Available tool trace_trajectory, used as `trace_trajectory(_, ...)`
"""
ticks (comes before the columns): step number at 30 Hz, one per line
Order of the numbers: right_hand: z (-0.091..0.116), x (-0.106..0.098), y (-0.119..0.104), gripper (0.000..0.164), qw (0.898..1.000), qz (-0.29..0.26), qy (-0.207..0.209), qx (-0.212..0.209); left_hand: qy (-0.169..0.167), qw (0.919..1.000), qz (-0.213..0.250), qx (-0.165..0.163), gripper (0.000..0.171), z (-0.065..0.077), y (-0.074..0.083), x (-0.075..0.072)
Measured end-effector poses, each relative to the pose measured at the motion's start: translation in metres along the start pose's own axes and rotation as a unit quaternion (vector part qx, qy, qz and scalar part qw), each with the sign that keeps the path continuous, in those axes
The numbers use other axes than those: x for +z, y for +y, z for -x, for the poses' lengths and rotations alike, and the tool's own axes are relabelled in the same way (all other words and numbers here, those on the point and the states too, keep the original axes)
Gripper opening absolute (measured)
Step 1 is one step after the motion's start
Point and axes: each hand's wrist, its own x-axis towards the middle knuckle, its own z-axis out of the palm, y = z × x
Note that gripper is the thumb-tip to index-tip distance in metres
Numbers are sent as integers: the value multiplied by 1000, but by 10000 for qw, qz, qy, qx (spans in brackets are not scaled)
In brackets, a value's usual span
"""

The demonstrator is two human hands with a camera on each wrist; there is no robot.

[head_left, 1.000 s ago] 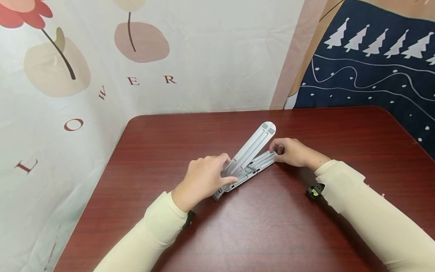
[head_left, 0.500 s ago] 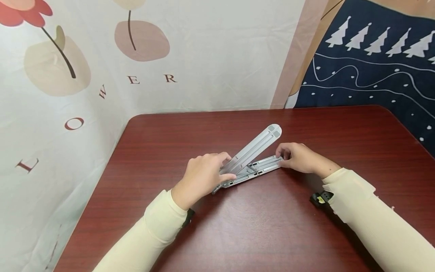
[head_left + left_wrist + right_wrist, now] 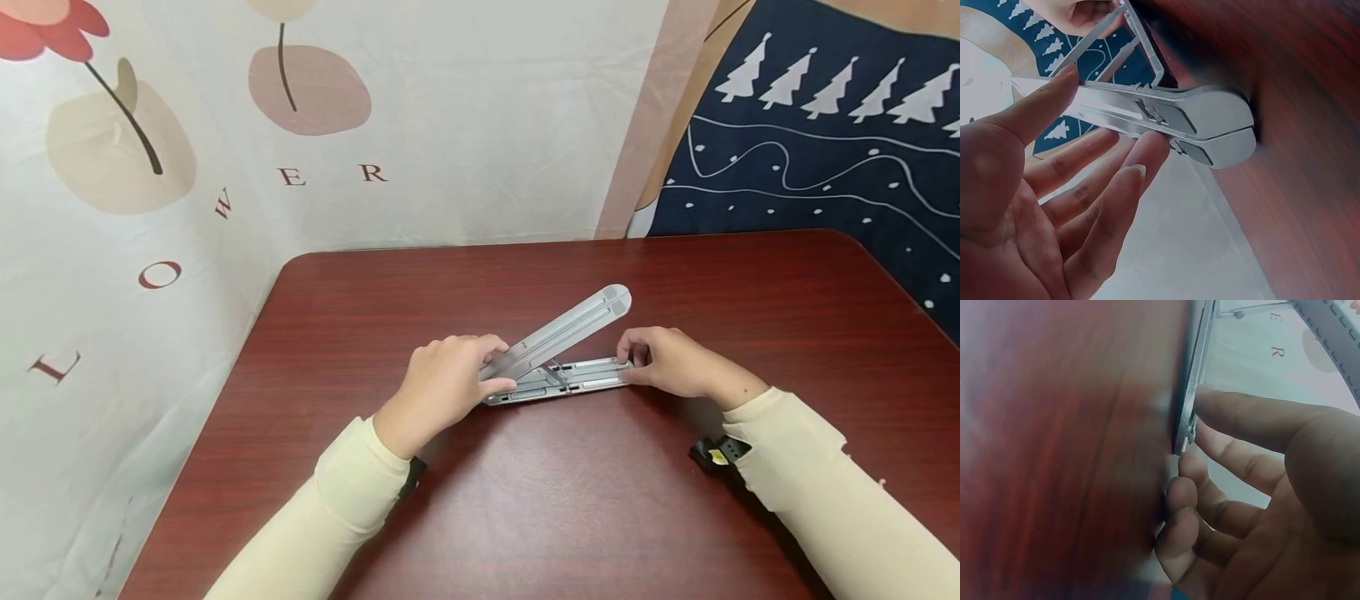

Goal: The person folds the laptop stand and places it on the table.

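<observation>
A silver folding laptop stand (image 3: 570,333) is on the table, its upper arm raised at an angle over its lower bars and a thin strut between them. My left hand (image 3: 442,385) holds the hinge end, thumb on the near side and fingers on the far side. In the left wrist view, the stand's rounded end (image 3: 1225,128) with grey pads juts past that hand's fingers. At the right tip of the lower bars, my right hand (image 3: 671,360) pinches the end between thumb and fingers. The right wrist view shows the lower bar (image 3: 1190,406) edge-on, close to the tabletop.
The dark red wooden table (image 3: 540,517) has rounded far corners. Behind it hangs a pale curtain (image 3: 487,125) with flowers and letters, and at right a navy cloth (image 3: 810,183) with white trees. A black wrist device (image 3: 716,454) sits under the right cuff.
The stand has swung clockwise, its right end coming nearer and to the right along with my right hand. Its raised arm now leans further right and lower. My left hand has barely moved.
</observation>
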Motion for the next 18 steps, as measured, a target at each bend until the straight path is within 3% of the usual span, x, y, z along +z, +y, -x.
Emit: trace_trajectory(18,14,4,-5,18,9997,-145,-175,47,-382,9962,398,672,46,1,-6,-4)
